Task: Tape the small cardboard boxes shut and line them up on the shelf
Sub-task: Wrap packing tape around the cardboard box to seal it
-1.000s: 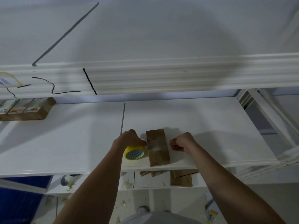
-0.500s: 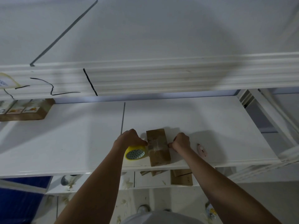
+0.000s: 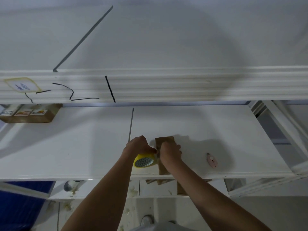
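We are looking down over two bare forearms reaching up and away from us onto a white shelf [image 3: 216, 130]. Nearest its front edge, our left hand [image 3: 139, 145] is gripping a yellow roll of tape [image 3: 144, 161], fingers curled over the top of the roll. Just to its right, our right hand [image 3: 170, 151] is resting on a small cardboard box [image 3: 165, 140], its fingers bunched together and seemingly pinching the tape where it is leaving the roll, though the pinch itself is too small to tell for sure.

The box is lying flat with its long axis running away from us, front end near the shelf lip, far end showing beyond the right knuckles. The roll is sitting touching or just beside the box's left side, so the tape is crossing the box's short way, left to right. Both hands are at the box, the right one on top of it. We judge that the next move is cutting or tearing the tape.

Right of the box, well apart, a small pink cutter [image 3: 212, 160] is lying on the shelf. Far left, at the back, a row of boxes with picture labels [image 3: 28, 115] is standing lined up. Above, the ribbed edge of an upper shelf [image 3: 183, 85] is carrying black pen marks. Below, a lower shelf is holding more cardboard pieces [image 3: 160, 181].
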The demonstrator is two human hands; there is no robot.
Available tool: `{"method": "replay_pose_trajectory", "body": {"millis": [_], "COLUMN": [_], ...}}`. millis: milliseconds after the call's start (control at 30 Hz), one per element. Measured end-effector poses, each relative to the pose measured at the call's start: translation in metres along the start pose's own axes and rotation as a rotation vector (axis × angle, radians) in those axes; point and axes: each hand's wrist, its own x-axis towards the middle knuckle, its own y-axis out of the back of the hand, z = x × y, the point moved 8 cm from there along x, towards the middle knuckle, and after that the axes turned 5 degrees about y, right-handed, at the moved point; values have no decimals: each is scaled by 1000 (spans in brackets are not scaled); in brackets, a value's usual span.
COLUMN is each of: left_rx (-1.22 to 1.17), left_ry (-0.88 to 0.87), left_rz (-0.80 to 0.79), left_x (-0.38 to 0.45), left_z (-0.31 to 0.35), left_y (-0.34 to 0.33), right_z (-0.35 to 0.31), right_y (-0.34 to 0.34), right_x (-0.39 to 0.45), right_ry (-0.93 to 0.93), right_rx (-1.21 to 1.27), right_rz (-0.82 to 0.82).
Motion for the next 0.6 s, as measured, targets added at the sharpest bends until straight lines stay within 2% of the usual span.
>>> {"method": "replay_pose_trajectory", "body": {"millis": [133, 300, 433, 600], "left_rx": [-52, -60, -50, -44], "left_ry": [-26, -101, -171, -206], "left_rz": [-18, -160, -194, -195], "left_x": [2, 0, -3, 0], "left_z": [-2, -1, -7, -10], "left_y": [1, -3, 8, 15], "right_z": [1, 2, 0, 2], "right_y": [-12, -16, -19, -16], "right_x": [-1, 6, 6, 4], "right_ry": [-9, -53, -65, -95], "right_rx": [-79, -31, 3, 115], "right_rz": [9, 21, -9, 63]}}
